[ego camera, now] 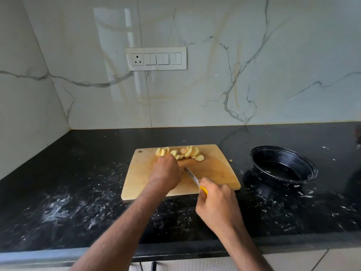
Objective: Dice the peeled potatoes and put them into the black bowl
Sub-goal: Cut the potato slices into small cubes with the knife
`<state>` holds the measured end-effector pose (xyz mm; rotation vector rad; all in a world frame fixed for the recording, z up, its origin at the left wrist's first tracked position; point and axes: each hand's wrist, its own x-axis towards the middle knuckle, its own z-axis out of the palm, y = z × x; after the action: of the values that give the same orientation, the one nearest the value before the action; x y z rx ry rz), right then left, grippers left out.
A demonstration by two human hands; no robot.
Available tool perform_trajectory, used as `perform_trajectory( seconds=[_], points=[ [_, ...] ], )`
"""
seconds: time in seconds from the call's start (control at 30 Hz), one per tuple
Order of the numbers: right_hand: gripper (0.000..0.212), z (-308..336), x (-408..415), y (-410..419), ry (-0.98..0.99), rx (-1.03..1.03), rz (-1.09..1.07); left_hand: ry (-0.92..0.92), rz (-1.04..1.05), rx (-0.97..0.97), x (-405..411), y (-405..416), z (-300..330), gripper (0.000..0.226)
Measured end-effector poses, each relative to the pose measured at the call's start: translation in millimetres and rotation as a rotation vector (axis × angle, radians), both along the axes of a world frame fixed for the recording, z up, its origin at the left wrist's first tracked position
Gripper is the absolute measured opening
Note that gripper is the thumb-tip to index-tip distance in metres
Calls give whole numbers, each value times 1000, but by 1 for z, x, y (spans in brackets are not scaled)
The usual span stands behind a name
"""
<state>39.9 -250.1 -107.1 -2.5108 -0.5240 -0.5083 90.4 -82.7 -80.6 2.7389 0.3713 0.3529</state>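
Note:
A wooden cutting board point(214, 173) lies on the black counter. Several pale yellow potato slices point(190, 152) are heaped along its far edge. My left hand point(166, 171) is curled over the board just in front of the slices; what it holds underneath is hidden. My right hand point(216, 204) grips the yellow handle of a small knife point(192, 176), whose blade points up-left toward my left hand. The black bowl point(283, 163) stands to the right of the board, tilted toward me, with no potato inside.
The black stone counter point(78, 192) is flecked with white marks. A marble backsplash with a white socket and switch panel point(156, 58) rises behind. One small potato scrap point(230, 160) lies off the board's right edge. A dark object shows at the far right.

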Motion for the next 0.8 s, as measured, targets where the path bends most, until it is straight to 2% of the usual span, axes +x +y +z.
perform_trajectory(
  seconds=[0.13, 0.23, 0.33, 0.6, 0.8],
  points=[
    [21, 6, -7, 2, 0, -56, 24, -32, 67, -28, -2, -10, -3, 2],
    [20, 6, -8, 3, -16, -87, 74, -2, -4, -57, -4, 1, -3, 10],
    [19, 4, -7, 5, -20, -109, 118, -29, -51, -137, -5, 12, -6, 8],
    [22, 4, -6, 6, -26, -92, 142, -78, -85, -130, -8, 15, -10, 9],
    [19, 5, -5, 6, -28, -74, 123, -119, -36, -181, -13, 15, -15, 10]
  ],
)
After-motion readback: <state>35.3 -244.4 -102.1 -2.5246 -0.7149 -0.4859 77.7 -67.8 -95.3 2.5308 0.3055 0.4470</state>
